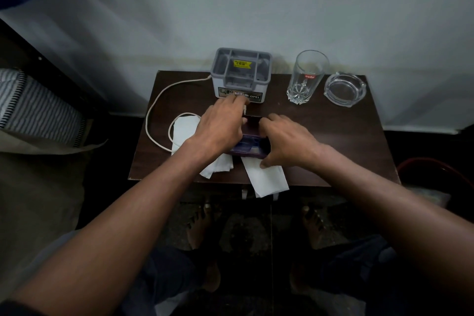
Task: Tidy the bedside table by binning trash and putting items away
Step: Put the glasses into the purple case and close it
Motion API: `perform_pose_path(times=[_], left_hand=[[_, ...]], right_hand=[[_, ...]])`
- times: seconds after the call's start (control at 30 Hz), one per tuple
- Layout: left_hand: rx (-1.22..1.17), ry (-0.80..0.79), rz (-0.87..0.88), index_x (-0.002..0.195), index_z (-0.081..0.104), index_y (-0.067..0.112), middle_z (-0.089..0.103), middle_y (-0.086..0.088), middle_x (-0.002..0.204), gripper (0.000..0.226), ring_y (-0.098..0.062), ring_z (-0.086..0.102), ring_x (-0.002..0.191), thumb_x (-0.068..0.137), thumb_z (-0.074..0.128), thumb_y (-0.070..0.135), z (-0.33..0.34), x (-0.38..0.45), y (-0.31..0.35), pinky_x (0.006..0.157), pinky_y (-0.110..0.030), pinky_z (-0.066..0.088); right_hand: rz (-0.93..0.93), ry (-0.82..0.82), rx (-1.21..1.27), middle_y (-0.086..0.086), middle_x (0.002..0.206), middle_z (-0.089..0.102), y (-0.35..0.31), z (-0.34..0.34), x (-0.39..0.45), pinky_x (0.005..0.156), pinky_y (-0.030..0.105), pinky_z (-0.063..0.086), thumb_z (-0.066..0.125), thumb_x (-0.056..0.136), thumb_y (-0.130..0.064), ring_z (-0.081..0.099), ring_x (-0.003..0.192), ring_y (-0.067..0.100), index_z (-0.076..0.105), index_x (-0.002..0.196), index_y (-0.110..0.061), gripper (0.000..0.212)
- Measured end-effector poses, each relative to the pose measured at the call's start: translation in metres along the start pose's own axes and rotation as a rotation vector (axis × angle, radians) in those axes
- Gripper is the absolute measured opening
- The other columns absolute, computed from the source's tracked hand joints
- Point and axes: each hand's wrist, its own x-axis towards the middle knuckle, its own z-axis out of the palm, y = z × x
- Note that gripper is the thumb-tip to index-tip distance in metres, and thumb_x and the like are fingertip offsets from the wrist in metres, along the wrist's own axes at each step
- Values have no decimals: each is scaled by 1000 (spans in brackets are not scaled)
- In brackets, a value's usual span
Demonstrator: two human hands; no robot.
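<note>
On the dark wooden bedside table (346,141) a small purple compartment box (250,145) lies open at the middle. My right hand (287,141) grips its right side, thumb resting on a white tissue (266,179) that hangs over the front edge. My left hand (221,126) rests over the box's left side and pinches the plug end of a white cable (156,108) near the box's lid. A second white tissue (184,131) lies under my left wrist. A grey plastic organiser (241,77) stands at the back.
An empty drinking glass (306,77) and a clear glass ashtray (345,88) stand at the back right. A striped cushion (33,108) lies at the left. A red-rimmed bin (433,164) sits right of the table. My bare feet are on the floor below.
</note>
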Motion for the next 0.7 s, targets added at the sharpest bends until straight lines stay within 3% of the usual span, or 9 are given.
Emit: perform_pose_path(times=[0.13,0.3,0.4,0.57,0.7], left_hand=[[-82,-34,5,154,44,16,52,-8,152,59,-28,45,142,102,64,35,-2,4,-3,117,-44,41],[79,-178,52,161,32,24,42,-5,160,114,-32,33,147,70,76,78,1,0,-6,117,-48,31],[157,-188,40,162,27,27,36,-9,157,129,-36,34,145,58,87,75,5,-1,-8,117,-49,28],[175,-179,63,160,28,26,53,-7,148,120,-31,48,134,64,90,59,7,2,-5,108,-46,31],[184,-165,74,153,39,24,58,-5,138,89,-30,55,126,76,81,40,4,2,1,104,-46,33]], right_hand=[[3,82,22,5,111,58,0,0,0,70,35,41,88,74,-30,58,109,29,63,112,-13,49],[30,150,-2,7,110,63,1,-1,1,66,37,41,83,80,-25,66,96,36,65,108,-14,35],[35,157,-33,7,116,65,4,-1,1,67,38,44,82,81,-20,69,96,38,72,114,-16,35],[31,163,-29,7,128,62,3,1,0,74,39,51,82,85,-26,68,106,37,76,126,-18,42],[15,271,-59,6,114,65,5,1,-1,66,36,42,76,89,-25,65,106,33,80,114,-16,27]])
